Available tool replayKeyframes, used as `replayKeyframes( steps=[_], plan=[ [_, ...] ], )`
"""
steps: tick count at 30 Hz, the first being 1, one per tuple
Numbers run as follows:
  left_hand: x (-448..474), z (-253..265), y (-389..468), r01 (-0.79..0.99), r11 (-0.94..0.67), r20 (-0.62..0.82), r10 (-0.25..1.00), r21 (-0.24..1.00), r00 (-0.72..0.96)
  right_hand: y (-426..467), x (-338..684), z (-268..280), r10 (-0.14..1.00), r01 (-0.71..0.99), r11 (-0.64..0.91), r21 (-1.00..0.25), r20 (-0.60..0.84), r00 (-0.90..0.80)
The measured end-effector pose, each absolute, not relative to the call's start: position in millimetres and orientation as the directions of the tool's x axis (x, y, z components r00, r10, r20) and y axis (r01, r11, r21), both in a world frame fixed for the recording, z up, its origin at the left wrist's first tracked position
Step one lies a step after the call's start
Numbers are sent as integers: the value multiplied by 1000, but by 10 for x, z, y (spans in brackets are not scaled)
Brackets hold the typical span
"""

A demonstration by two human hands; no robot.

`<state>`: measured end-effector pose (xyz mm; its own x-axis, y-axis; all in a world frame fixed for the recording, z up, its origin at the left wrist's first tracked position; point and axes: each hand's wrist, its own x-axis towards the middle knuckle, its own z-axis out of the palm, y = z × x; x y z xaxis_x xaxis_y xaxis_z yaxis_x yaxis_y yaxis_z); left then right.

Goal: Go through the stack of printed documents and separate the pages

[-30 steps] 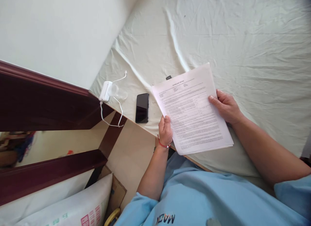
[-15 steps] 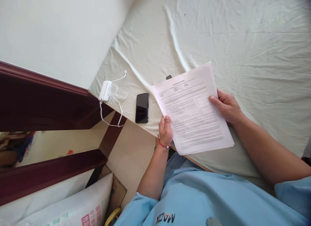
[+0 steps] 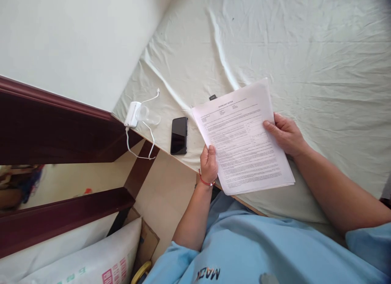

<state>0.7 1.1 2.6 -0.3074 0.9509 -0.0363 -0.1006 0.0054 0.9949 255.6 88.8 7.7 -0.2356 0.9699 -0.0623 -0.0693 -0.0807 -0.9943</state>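
At the centre of the frame I hold a sheaf of printed papers (image 3: 242, 139) over the near edge of the bed (image 3: 305, 51), my left hand (image 3: 208, 164) closed on its lower left edge with the thumb on top, my right hand (image 3: 285, 134) gripping its right edge, thumb pressed onto the top page. Just left of the papers, a black phone (image 3: 179, 135) lies face up on the pale, wrinkled sheet; further left, near the bed's corner, sits a white charger (image 3: 132, 114) with its cable (image 3: 143, 147) trailing over the edge.
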Motion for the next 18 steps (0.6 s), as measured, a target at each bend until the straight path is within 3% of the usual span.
replayKeyframes(
  steps=[18],
  plan=[
    [-1, 16, 5, -97, 8, -37, 950, 995, -309, 895, 2567, 63, 969, -48, -67, -997, -54, -240]
  ],
)
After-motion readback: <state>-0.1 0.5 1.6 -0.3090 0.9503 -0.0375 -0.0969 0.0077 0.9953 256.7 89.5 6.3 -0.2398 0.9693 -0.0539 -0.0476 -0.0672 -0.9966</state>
